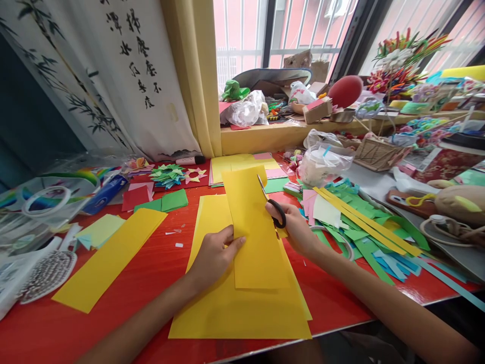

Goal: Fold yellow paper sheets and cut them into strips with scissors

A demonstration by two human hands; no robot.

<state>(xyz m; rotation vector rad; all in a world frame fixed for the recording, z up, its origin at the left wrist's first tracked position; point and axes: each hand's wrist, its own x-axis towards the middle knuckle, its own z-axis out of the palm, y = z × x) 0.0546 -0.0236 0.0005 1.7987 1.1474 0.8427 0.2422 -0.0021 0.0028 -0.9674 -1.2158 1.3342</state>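
— Which step is this?
— Cutting, I'd judge. The left hand (214, 253) pinches the yellow strip (257, 242) over the sheets on the red desk (151, 273). Its long axis runs away toward the window.
— And the right hand (295, 230)?
— Its grip is closed through the scissors (271, 202), whose blades point away at the strip's right edge. The cut calls for a steady strip.

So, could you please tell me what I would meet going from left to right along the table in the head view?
Tape roll → long yellow strip → left hand → yellow sheet it holds → right hand gripping scissors → green paper scraps.
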